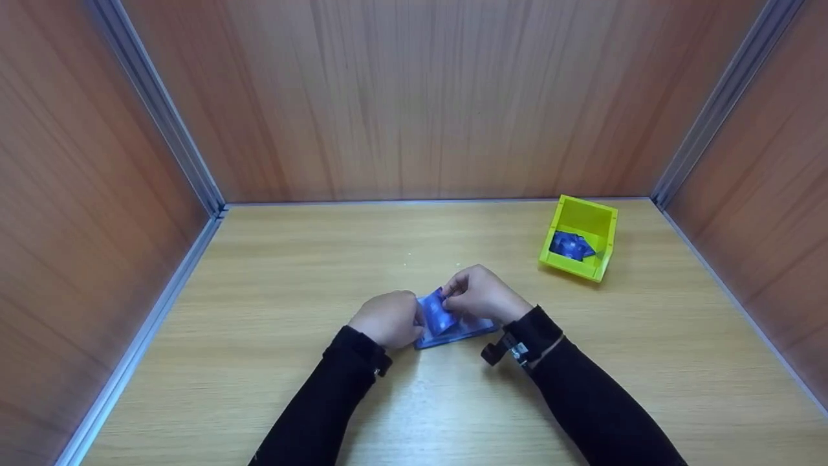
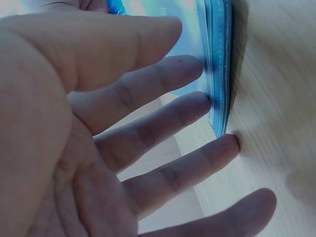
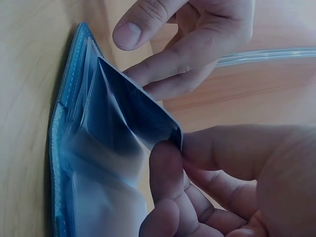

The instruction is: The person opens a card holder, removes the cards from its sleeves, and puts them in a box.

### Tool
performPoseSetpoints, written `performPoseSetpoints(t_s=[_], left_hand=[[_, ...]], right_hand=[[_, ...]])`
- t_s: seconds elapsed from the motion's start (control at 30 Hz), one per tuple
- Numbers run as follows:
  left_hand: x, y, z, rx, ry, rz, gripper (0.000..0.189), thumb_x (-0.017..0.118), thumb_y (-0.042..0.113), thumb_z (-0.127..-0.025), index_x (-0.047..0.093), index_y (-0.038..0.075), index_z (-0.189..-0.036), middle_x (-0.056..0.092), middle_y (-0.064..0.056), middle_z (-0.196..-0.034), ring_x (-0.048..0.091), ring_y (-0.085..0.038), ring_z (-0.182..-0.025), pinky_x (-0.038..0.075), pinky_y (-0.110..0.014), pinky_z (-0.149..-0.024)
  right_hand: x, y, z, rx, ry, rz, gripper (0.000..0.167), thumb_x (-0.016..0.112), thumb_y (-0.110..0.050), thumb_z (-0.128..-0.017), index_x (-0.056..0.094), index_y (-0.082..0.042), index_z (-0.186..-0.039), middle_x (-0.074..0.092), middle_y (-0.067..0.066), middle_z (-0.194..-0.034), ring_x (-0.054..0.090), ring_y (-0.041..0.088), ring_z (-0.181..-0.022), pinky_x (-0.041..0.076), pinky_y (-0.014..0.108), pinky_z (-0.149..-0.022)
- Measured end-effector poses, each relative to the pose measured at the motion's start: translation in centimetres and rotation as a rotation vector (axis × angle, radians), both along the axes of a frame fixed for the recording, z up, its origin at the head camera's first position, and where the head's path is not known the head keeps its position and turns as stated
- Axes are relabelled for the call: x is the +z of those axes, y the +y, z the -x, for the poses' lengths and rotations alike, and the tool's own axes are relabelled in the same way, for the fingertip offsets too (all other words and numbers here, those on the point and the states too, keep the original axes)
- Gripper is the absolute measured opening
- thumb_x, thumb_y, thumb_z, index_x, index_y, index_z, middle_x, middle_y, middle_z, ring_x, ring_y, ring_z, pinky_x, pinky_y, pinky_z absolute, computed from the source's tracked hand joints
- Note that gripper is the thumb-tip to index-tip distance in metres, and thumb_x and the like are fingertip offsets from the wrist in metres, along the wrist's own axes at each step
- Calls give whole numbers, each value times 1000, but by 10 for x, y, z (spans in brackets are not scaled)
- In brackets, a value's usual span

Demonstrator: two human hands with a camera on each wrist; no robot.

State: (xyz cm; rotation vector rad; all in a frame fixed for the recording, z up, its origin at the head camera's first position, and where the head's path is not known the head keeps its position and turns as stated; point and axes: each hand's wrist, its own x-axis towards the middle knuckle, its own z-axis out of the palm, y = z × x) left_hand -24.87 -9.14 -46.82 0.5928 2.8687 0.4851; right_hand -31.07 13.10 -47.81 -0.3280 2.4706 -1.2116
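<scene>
A blue card holder (image 1: 462,331) with clear plastic sleeves (image 3: 106,202) lies opened out on the table between both hands. My right hand (image 1: 485,294) pinches the edge of a blue card (image 1: 438,316) between thumb and fingers. In the right wrist view this card (image 3: 140,106) stands tilted up from the sleeves, one end still among them. My left hand (image 1: 388,318) is at the holder's left side. Its fingers (image 2: 163,128) are extended in the left wrist view, some tips touching the holder's stitched edge (image 2: 220,64), with the thumb apart from them.
A yellow-green bin (image 1: 582,223) stands at the back right with dark blue flat pieces (image 1: 571,246) inside. Wood-grain panels (image 1: 414,97) enclose the table (image 1: 272,278) at the back and on both sides.
</scene>
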Motion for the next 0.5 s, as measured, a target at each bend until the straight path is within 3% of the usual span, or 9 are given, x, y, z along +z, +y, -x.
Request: performPoseSetpoints(t_s=[0.23, 0.37, 0.5], left_hand=[[-1, 0, 0, 4, 13, 1, 21, 83, 20, -99, 82, 15, -79, 66, 3, -85, 56, -16, -74, 51, -38, -73], [-2, 1, 1, 16, 8, -5, 13, 83, 22, -100, 88, 14, -89, 73, 2, -91, 59, -16, -79, 57, -41, -80], [-1, 2, 0, 26, -6, -21, 14, 82, 21, -100, 87, 15, -88, 75, 2, -91, 60, -16, -79, 58, -40, -81]], right_hand=[[6, 4, 2, -11, 67, -40, 14, 81, -6, -99, 88, -11, -110, 85, 4, -105, 72, 14, -89, 57, 25, -76], [14, 10, 3, -45, 75, -56, 22, 77, -5, -98, 89, -10, -116, 85, 7, -112, 72, 17, -94, 58, 26, -79], [21, 20, 6, -69, 117, -68, 25, 75, -6, -98, 87, -9, -120, 84, 10, -121, 73, 21, -106, 62, 33, -91]])
